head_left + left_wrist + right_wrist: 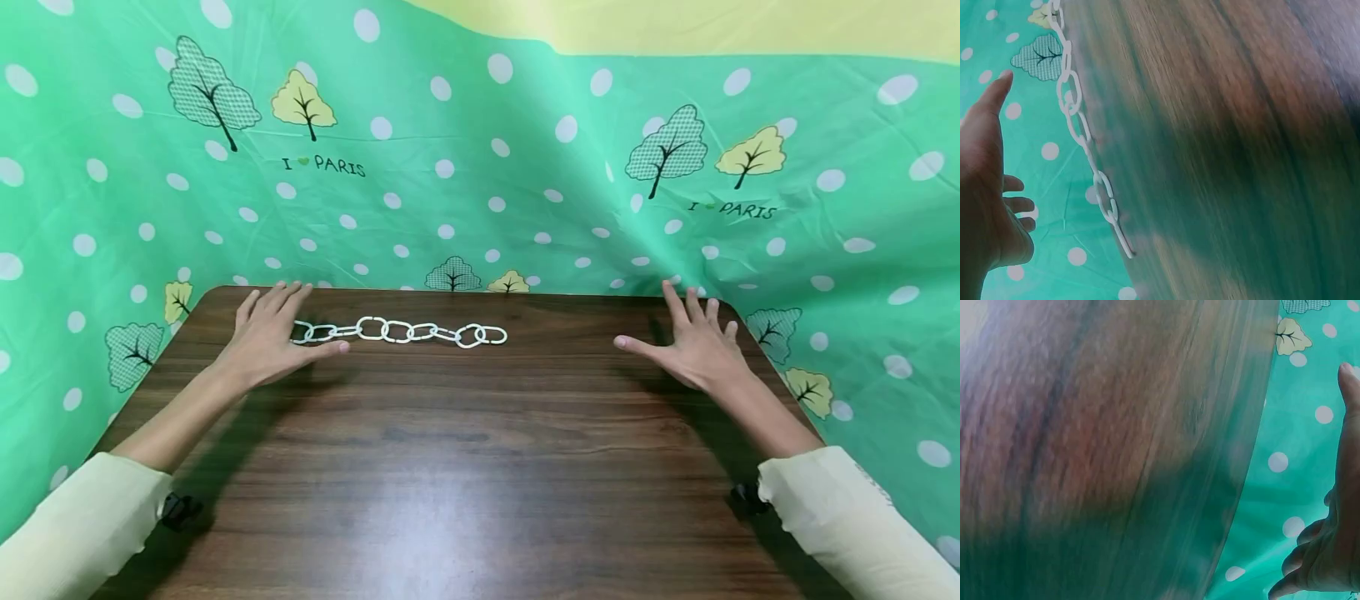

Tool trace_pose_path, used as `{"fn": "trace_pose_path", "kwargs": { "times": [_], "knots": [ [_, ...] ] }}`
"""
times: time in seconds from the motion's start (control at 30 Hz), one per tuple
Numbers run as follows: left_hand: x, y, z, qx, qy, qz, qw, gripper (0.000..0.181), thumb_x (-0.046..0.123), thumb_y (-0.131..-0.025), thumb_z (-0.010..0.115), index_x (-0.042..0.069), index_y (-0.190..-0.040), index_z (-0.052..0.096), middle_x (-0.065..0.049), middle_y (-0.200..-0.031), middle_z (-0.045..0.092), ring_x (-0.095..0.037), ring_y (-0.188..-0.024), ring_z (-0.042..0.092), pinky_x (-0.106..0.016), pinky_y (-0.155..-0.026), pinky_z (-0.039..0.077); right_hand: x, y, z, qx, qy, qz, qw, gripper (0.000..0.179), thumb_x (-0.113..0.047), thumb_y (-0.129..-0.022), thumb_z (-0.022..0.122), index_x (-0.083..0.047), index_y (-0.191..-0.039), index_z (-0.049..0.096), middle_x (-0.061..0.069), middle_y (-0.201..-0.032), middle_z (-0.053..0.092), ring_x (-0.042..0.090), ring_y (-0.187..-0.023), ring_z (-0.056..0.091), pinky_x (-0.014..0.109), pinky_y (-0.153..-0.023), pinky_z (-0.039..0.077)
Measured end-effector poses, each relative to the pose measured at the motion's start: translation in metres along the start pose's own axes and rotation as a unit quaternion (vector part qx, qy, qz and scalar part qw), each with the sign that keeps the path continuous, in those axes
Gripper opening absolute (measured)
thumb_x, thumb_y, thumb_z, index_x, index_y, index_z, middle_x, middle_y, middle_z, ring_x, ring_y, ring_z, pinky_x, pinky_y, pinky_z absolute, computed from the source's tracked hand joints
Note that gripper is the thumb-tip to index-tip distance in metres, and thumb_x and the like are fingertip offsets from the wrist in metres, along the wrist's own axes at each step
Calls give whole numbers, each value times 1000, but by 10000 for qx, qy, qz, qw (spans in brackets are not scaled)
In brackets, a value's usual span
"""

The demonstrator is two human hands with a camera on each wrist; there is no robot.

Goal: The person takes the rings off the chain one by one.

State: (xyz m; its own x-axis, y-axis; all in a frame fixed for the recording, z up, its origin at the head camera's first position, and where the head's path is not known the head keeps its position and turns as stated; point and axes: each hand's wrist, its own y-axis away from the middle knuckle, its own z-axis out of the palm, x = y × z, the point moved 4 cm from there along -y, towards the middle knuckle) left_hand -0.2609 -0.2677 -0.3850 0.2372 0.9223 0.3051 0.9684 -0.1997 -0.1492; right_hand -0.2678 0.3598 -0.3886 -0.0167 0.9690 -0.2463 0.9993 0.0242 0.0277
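A white chain (397, 331) of several oval links lies stretched sideways along the far part of the brown table. My left hand (270, 333) hovers over the chain's left end with fingers spread and thumb pointing right, and it hides the last links there. In the left wrist view the chain (1071, 100) runs along the table edge, apart from the hand (985, 181). On the far right, my right hand (701, 346) is spread above the table with nothing in it. The right wrist view shows that hand (1335, 531) near the table's edge, away from the chain.
The dark wood table (480, 467) has rounded far corners and a shiny patch of light at its front middle. Behind it and at both sides hangs a green cloth (480, 192) with white dots and printed trees. Both arms cast shadows on the tabletop.
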Motion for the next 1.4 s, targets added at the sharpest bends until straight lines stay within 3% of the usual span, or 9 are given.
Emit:
{"fn": "trace_pose_path", "kwargs": {
  "times": [0.17,0.33,0.6,0.9,1.4],
  "knots": [
    [7,-1,2,-46,78,153,9998,117,77,-92,76,8,-176,33,-30,-179,35,-52,-169,27,-75,-136,12,-3,-1,3,-77,20,4,10000,133,-92,-95,58,-19,-181,-13,37,-184,-8,71,-165,-8,94,-123,6],
    [10,-2,5,-64,102,315,9994,115,73,-94,77,3,-175,35,-29,-179,39,-53,-169,28,-74,-137,17,-9,0,7,-220,-51,31,9997,133,-94,-94,56,-20,-181,-13,38,-184,-4,72,-165,-5,93,-124,10],
    [16,-3,8,-208,160,373,9990,113,71,-95,77,-3,-172,39,-28,-179,39,-52,-168,31,-71,-138,17,-19,2,6,-436,-140,159,9988,130,-97,-95,50,-24,-180,-16,33,-186,-4,81,-158,6,100,-111,23],
    [25,-5,10,-360,179,392,9984,113,72,-95,77,-1,-173,38,-28,-181,35,-51,-170,27,-70,-140,15,-27,3,6,-498,-194,107,9985,131,-97,-95,49,-22,-181,-15,31,-187,-2,73,-164,5,98,-114,24],
    [35,-11,14,-311,274,567,9975,106,68,-96,79,0,-170,43,-26,-177,43,-51,-168,34,-70,-137,24,-36,1,6,-570,-299,13,9979,130,-97,-95,49,-21,-181,-14,30,-188,-1,66,-169,6,95,-114,29]
  ]
}}
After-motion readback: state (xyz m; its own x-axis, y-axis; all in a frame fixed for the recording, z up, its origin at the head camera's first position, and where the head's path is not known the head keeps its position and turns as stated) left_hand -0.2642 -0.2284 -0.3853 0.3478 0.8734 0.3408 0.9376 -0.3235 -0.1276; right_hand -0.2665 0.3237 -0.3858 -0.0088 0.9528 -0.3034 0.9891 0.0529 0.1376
